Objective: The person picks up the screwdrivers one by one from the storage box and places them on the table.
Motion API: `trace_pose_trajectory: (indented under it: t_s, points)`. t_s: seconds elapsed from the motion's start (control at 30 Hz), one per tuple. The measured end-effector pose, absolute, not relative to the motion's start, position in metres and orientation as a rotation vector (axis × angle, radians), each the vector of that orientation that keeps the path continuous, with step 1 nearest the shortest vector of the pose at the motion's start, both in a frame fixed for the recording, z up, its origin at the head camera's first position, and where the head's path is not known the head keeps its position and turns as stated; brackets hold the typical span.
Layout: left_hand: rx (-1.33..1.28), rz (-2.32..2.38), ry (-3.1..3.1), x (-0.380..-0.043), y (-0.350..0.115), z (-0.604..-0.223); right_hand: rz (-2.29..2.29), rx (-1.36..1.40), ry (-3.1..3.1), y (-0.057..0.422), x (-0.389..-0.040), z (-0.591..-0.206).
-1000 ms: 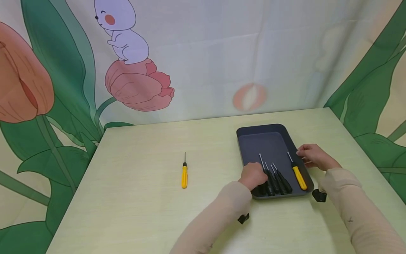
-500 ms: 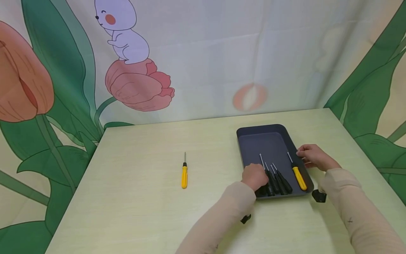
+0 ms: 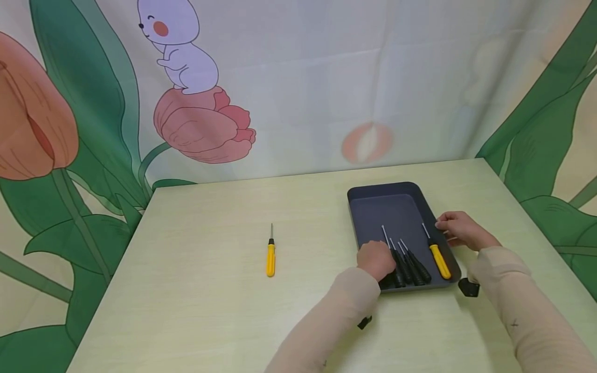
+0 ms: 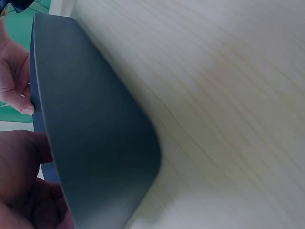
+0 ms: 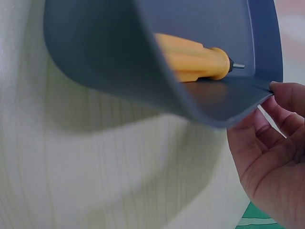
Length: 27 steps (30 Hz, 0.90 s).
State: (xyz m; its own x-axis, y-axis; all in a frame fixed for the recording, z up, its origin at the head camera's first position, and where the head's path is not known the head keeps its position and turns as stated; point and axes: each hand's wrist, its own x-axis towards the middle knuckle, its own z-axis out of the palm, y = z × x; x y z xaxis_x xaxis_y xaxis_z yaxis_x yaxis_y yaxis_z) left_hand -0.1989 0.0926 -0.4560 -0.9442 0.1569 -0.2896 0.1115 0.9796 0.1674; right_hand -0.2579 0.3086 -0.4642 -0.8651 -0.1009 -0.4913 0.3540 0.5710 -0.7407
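Observation:
A dark grey rectangular tray (image 3: pixel 383 207) lies at the table's right side. Several black-handled screwdrivers (image 3: pixel 410 267) lie side by side in its near left part. A yellow-handled screwdriver (image 3: pixel 440 261) lies along its right side, its tip pointing away. My left hand (image 3: pixel 375 260) reaches over the tray's left wall, right at the leftmost black handle. In the left wrist view that hand's bent fingers (image 4: pixel 45 205) are behind the rim, and I cannot tell whether they grip a handle. My right hand (image 5: pixel 274 152) pinches the tray's right rim between thumb and fingers.
Another yellow-handled screwdriver (image 3: pixel 271 259) lies alone on the pale wooden table (image 3: pixel 200 290), left of the tray. Behind the table hangs a printed curtain (image 3: pixel 298 77) with flowers and a white animal figure.
My left hand and forearm have shifted slightly to the right, with the nearest black handles edging right too. The right hand stays at the tray's rim.

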Motion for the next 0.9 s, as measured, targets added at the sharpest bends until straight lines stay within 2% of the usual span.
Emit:
trace_pose_trajectory:
  t_s: [0.6, 0.9]
  points:
    - [0.2, 0.349, 2.849, -0.1963, 0.0903, -0.4606, -1.236, 0.187, 2.317, 0.3087, -0.2571, -0.4634]
    - [0.1, 0.499, 2.792, -0.1961, 0.0879, -0.4583, -1.233, 0.19, 2.332, 0.3081, -0.2577, -0.4641]
